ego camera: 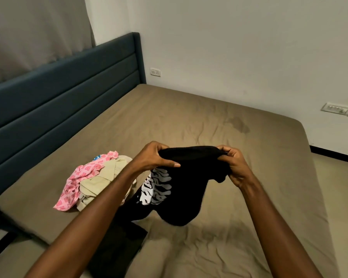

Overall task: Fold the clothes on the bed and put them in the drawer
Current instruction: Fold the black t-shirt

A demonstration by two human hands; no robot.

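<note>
A black garment with a white print (181, 183) hangs above the bed (209, 127). My left hand (155, 157) grips its top edge on the left and my right hand (234, 165) grips the top edge on the right. Its lower end touches the brown sheet. To the left lies a pile with a pink patterned garment (78, 181) and a beige garment (100, 185) crumpled together. A dark folded cloth (117, 243) lies flat near the bed's front, partly under my left forearm. No drawer is in view.
A dark blue padded headboard (58, 101) runs along the left side. White walls with sockets (155, 72) stand behind and to the right. Bare floor shows at the far right past the bed's edge.
</note>
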